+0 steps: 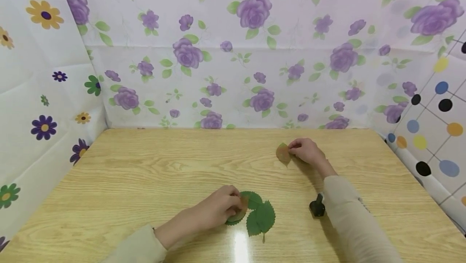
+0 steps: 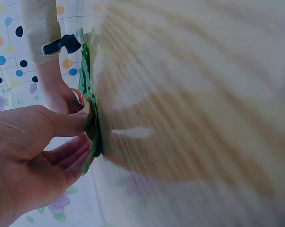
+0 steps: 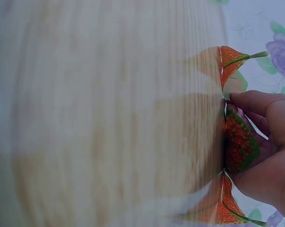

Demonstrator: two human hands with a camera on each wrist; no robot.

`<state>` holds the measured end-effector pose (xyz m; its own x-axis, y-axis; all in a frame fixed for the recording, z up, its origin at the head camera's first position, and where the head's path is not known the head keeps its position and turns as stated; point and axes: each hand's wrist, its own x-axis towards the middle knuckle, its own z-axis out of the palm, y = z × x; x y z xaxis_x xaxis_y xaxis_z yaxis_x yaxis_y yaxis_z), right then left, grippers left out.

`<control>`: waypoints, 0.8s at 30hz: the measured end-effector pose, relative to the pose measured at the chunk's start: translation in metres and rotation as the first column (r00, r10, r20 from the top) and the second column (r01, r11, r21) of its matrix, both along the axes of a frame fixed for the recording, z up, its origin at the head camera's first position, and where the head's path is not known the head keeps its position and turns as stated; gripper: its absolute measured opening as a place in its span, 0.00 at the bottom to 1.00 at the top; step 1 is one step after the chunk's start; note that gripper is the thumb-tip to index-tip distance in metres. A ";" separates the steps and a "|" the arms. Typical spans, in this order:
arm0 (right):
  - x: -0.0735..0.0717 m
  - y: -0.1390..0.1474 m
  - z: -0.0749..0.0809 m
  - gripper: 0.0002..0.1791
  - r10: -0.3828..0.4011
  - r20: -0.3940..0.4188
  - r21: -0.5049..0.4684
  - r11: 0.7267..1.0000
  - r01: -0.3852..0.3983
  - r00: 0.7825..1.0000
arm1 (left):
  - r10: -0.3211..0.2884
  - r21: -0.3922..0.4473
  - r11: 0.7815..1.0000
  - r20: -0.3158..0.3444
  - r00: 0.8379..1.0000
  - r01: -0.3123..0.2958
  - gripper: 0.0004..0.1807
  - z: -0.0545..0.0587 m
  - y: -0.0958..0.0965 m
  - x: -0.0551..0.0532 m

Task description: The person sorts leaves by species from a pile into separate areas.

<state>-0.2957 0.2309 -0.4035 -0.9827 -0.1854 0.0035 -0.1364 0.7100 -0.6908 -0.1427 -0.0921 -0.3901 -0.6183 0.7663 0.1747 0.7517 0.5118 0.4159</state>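
Two spots on a pale wood-grain table (image 1: 145, 166) occupy a person's left hand (image 1: 220, 207) and right hand (image 1: 309, 151).

At the near middle, the left hand pinches a thin orange-brown leaf (image 1: 244, 204) between thumb and bent fingers, over green foliage; just to its right lie broad, saw-edged green leaves (image 1: 266, 215), partly overlapping. Farther off and to the right, the right hand, fingers curled inward, pinches the right edge of a rounded orange leaf with a green tip (image 1: 282, 153) at the tabletop. A small black knobbed object (image 1: 318, 208) shows just beside the right arm's cream sleeve (image 1: 358, 218). White sheeting with purple roses (image 1: 189, 52) lines the far side; flower-printed white sheeting (image 1: 32, 85) stands left, dotted white sheeting (image 1: 433, 133) right.
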 end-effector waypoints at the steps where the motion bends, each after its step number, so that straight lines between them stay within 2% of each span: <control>1: 0.000 0.000 0.000 0.11 0.000 0.001 0.001 1.000 0.000 1.000 | 0.004 0.005 1.000 0.009 1.000 -0.004 0.08 0.000 0.000 0.000; 9: 0.003 -0.001 0.001 0.11 -0.006 0.003 0.003 1.000 0.006 1.000 | 0.031 0.029 0.999 0.106 0.994 -0.034 0.12 -0.001 0.001 0.000; 14: 0.003 -0.001 0.001 0.11 0.000 0.003 0.004 1.000 0.000 1.000 | 0.052 0.042 0.997 0.148 0.988 -0.059 0.21 -0.002 0.000 0.000; 17: 0.003 -0.001 0.000 0.10 0.000 0.005 -0.002 1.000 0.000 1.000 | 0.057 0.045 0.997 0.149 0.987 -0.065 0.25 -0.002 -0.001 0.000; 24: 0.003 -0.002 0.000 0.10 0.007 0.000 -0.005 1.000 -0.007 1.000 | 0.049 0.042 0.998 0.087 0.995 -0.053 0.14 -0.003 -0.001 -0.002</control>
<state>-0.2924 0.2289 -0.4031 -0.9814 -0.1920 0.0049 -0.1415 0.7054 -0.6945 -0.1445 -0.0935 -0.3932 -0.6707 0.7260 0.1519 0.6855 0.5285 0.5008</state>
